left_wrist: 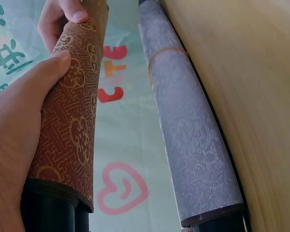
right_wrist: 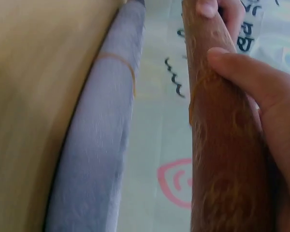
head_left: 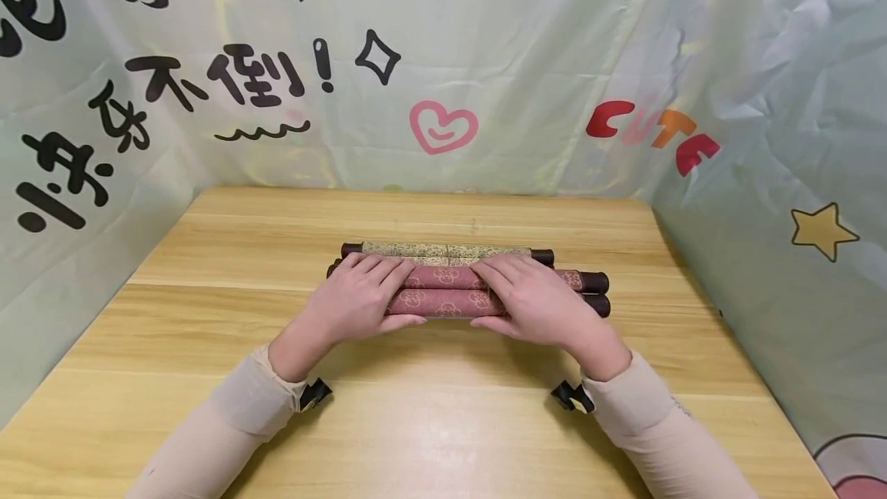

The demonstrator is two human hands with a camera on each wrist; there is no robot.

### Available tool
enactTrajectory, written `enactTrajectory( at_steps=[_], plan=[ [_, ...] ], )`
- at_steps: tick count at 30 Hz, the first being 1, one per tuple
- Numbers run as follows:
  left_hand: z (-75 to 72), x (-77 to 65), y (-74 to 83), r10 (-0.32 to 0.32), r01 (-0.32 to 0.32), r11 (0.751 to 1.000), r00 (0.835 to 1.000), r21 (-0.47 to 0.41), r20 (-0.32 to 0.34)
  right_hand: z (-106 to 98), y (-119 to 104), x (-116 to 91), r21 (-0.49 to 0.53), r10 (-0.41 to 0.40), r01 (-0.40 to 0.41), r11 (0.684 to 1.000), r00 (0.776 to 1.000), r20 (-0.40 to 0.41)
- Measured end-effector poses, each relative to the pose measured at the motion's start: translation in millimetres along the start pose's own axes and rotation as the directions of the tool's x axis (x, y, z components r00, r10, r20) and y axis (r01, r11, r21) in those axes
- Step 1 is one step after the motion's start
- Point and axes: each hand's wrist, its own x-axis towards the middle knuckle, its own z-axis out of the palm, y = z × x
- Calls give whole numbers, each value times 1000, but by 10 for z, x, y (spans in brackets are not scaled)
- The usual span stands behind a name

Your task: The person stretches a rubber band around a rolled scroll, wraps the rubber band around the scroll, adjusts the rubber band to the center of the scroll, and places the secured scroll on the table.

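Note:
A maroon hanging scroll (head_left: 443,302) with gold flower patterns and dark end knobs shows as two rolls side by side. My left hand (head_left: 356,295) grips its left part, fingers over the top and thumb along the near side. On its right part, my right hand (head_left: 539,299) holds it the same way. Just behind, a yellow patterned scroll (head_left: 450,252) with dark ends is overlapped by the fingertips in the head view. Below the held scroll, both wrist views show a grey-blue scroll (left_wrist: 188,125) on the table, with a thin band (left_wrist: 166,50) around it.
The wooden table (head_left: 430,437) extends around the scrolls. Printed fabric (head_left: 527,37) stands along its back and both sides. Dark clip-like pieces (head_left: 573,396) sit at the cuffs.

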Motion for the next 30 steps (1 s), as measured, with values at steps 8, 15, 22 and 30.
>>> enactTrajectory(
  at_steps=[8, 15, 22, 30],
  plan=[
    [10, 9, 17, -7, 7, 1000, 1000, -5, -2, -27, -37, 8, 38, 49, -50, 998, 998, 27],
    [10, -12, -27, -25, 25, 1000, 999, -3, 29, -93, 73, -50, 53, 108, -112, 992, 992, 68],
    [10, -9, -16, -2, 2, 1000, 1000, 17, 8, -63, 17, 11, 10, 83, -84, 996, 990, 113],
    [10, 5, 26, 14, -14, 1000, 1000, 13, -7, 7, -65, 49, -3, 38, -38, 999, 997, 61]
  ],
)
